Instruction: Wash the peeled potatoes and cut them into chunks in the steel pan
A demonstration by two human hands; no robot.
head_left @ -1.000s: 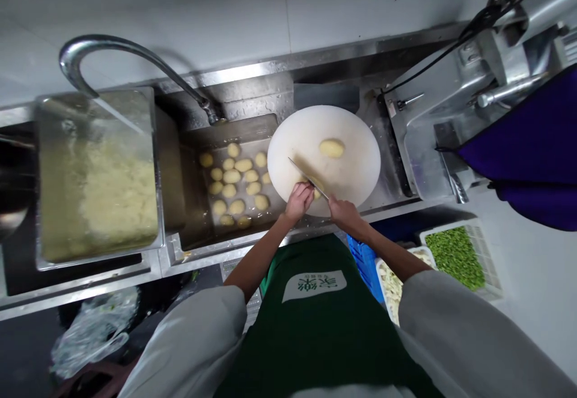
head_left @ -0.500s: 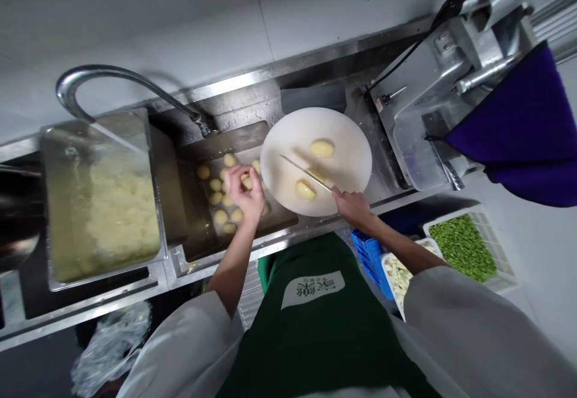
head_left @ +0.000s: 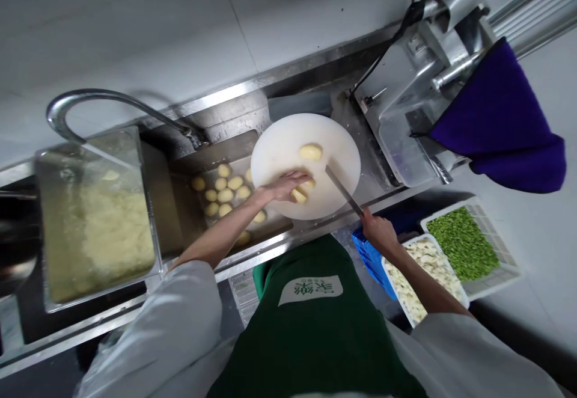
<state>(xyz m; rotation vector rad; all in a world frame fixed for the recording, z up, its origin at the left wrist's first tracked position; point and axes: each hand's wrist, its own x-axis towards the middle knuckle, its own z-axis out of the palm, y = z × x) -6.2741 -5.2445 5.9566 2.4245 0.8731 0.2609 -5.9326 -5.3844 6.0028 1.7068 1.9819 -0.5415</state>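
1. Centre: pale-yellow peeled potato pieces (head_left: 299,195) on a round white cutting board (head_left: 339,139). The left hand (head_left: 285,187) extends its fingers over them; whether they grip cannot be told. A loose hold could let pieces slide.
2. Right of centre: the right hand (head_left: 377,231) grasps a long grey metal knife (head_left: 342,189); a leftward slip could nick the left hand.
3. Left of centre: the board overlaps the steel sink (head_left: 184,202); pressing there might tip it.

The board (head_left: 336,136) lies right of the potatoes (head_left: 225,195) in the sink basin (head_left: 234,148), the tub (head_left: 151,211) left of them.
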